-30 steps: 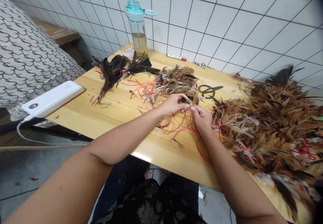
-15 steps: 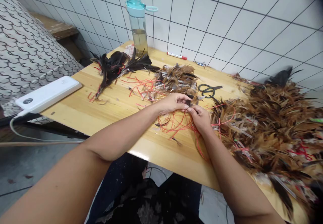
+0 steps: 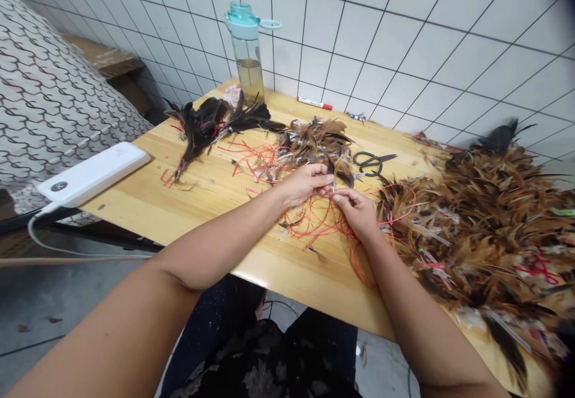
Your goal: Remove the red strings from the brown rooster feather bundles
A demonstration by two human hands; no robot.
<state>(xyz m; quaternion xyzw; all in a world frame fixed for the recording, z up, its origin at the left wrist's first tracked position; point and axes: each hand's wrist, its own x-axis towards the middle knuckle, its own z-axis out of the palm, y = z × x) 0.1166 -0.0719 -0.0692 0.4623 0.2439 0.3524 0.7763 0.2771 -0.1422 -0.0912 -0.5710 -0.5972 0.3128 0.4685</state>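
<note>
Over the wooden table [image 3: 251, 230], my left hand [image 3: 305, 184] is closed in a pinch on a small feather [image 3: 330, 166], dark and partly hidden by the fingers. My right hand [image 3: 357, 207] meets it from the right, thumb and forefinger pressed together near the feather's pale quill end. Whether it grips the quill or a strand of string is too small to tell. Loose red strings [image 3: 314, 221] lie tangled below both hands. Just behind them sits a small heap of brown feathers [image 3: 314, 140], with black-handled scissors [image 3: 369, 163] to its right.
A large pile of brown feathers [image 3: 489, 206] covers the table's right side. Black feather bundles [image 3: 202, 125] lie at the back left, near a water bottle [image 3: 249, 57]. A red-and-white marker [image 3: 314, 103] lies by the tiled wall. A white power bank [image 3: 94, 173] rests at the left edge.
The fingertips have shifted slightly apart, and a pale quill end now shows between them. My left fingers have moved on the feather. The view has tilted slightly.
</note>
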